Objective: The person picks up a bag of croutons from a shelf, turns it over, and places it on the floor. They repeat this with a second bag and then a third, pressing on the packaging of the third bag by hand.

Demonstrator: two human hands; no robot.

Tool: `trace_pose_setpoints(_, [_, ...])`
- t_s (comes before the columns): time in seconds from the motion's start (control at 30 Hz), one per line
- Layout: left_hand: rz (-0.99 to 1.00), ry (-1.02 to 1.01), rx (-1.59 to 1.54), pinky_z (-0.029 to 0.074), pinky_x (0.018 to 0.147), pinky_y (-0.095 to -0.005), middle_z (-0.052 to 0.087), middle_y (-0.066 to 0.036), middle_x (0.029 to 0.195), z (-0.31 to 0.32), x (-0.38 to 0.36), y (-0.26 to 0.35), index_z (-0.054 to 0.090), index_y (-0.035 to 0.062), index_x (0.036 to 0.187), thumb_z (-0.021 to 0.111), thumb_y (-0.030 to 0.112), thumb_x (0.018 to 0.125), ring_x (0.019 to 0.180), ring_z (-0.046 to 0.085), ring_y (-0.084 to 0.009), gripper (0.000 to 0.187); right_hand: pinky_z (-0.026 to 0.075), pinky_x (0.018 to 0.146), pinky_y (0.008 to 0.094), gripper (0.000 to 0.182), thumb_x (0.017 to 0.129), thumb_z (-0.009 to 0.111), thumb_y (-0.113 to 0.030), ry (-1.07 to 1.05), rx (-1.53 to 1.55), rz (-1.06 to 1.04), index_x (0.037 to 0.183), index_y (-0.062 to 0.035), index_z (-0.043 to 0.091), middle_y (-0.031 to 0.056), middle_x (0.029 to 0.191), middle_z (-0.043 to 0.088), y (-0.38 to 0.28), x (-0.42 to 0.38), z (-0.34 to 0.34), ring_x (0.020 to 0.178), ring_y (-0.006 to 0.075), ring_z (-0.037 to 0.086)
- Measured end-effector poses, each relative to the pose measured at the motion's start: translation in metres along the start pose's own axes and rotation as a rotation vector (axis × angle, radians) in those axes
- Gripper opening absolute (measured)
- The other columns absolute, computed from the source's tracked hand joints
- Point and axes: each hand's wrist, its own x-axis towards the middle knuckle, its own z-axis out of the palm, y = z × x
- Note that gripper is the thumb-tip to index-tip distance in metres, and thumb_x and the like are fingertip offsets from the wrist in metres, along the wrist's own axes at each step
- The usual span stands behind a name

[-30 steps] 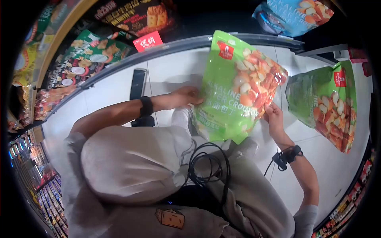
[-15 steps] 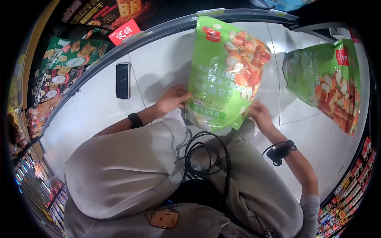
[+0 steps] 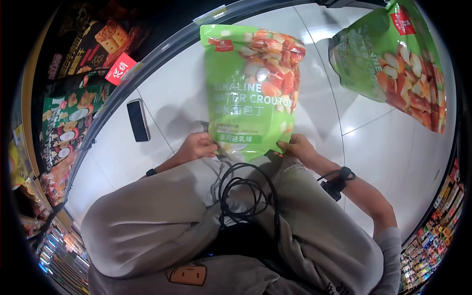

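Note:
A large green bag of croutons (image 3: pixel 253 93) stands upright in front of my crossed legs, its printed front facing me. At its lower left corner my left hand (image 3: pixel 199 147) pinches the edge with curled fingers. My right hand (image 3: pixel 297 148) grips the lower right corner, thumb on the front and the other fingers partly hidden behind. A second green crouton bag (image 3: pixel 388 64) is on the floor at the upper right, apart from both hands.
A phone (image 3: pixel 138 120) lies on the tiled floor (image 3: pixel 319 118) at the left. Coiled black cable (image 3: pixel 246 191) rests between my legs. Shelves with snack packs (image 3: pixel 73 118) and a red sign (image 3: pixel 120 69) curve along the left; more packed shelves (image 3: pixel 437 221) are at the lower right.
The held bag appears further left and more upright, with both hands lower on its corners. The view has shifted, so the phone, shelves and second bag sit differently in the frame.

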Motion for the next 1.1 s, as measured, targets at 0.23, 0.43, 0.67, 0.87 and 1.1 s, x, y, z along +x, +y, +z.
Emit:
trace_pose_setpoints(0.23, [0.019, 0.065, 0.167, 0.056, 0.068, -0.0260, 0.067, -0.007, 0.087, -0.016, 0.009, -0.013, 0.062, -0.0015, 0.098, 0.064, 0.005, 0.090, 0.077, 0.066, -0.0125, 0.010, 0.056, 0.066, 0.0282, 0.019, 0.096, 0.062, -0.013, 0.064, -0.063, -0.100, 0.110, 0.0004, 0.066, 0.0068, 0.090, 0.071, 0.009, -0.011, -0.011, 0.076, 0.0122, 0.067])
trace_pose_setpoints(0.43, [0.152, 0.120, 0.163, 0.053, 0.060, -0.0246, 0.063, -0.003, 0.074, -0.020, 0.016, -0.013, 0.060, -0.0007, 0.080, 0.062, 0.000, 0.089, 0.065, 0.063, -0.0100, 0.009, 0.055, 0.064, 0.0257, 0.018, 0.096, 0.062, -0.014, 0.027, -0.085, -0.184, 0.106, 0.0001, 0.068, 0.0067, 0.088, 0.072, 0.005, -0.030, -0.025, 0.076, 0.0112, 0.068])
trace_pose_setpoints(0.67, [0.204, 0.263, 0.223, 0.054, 0.055, -0.0243, 0.060, -0.003, 0.070, -0.006, 0.023, -0.009, 0.057, -0.0004, 0.079, 0.064, 0.001, 0.087, 0.061, 0.061, -0.0088, 0.011, 0.054, 0.064, 0.0244, 0.020, 0.095, 0.064, -0.016, 0.059, -0.147, -0.157, 0.104, 0.0018, 0.068, 0.0054, 0.085, 0.072, -0.007, -0.029, -0.038, 0.073, 0.0105, 0.068])
trace_pose_setpoints(0.87, [0.213, 0.153, 0.242, 0.056, 0.058, -0.0252, 0.062, -0.005, 0.071, -0.012, 0.025, -0.013, 0.057, -0.0010, 0.082, 0.065, 0.002, 0.087, 0.064, 0.064, -0.0102, 0.010, 0.053, 0.066, 0.0249, 0.019, 0.096, 0.063, -0.015, 0.034, -0.209, -0.146, 0.104, 0.0011, 0.069, 0.0043, 0.085, 0.072, -0.005, -0.027, -0.039, 0.073, 0.0091, 0.066])
trace_pose_setpoints(1.1, [0.109, 0.017, 0.223, 0.055, 0.068, -0.0254, 0.063, -0.007, 0.083, -0.021, 0.026, -0.004, 0.056, -0.0023, 0.091, 0.065, 0.003, 0.089, 0.078, 0.066, -0.0117, 0.010, 0.052, 0.081, 0.0301, 0.035, 0.097, 0.061, -0.025, 0.054, -0.015, -0.126, 0.121, 0.0003, 0.059, 0.0083, 0.105, 0.068, -0.021, -0.024, -0.028, 0.093, 0.0132, 0.064])
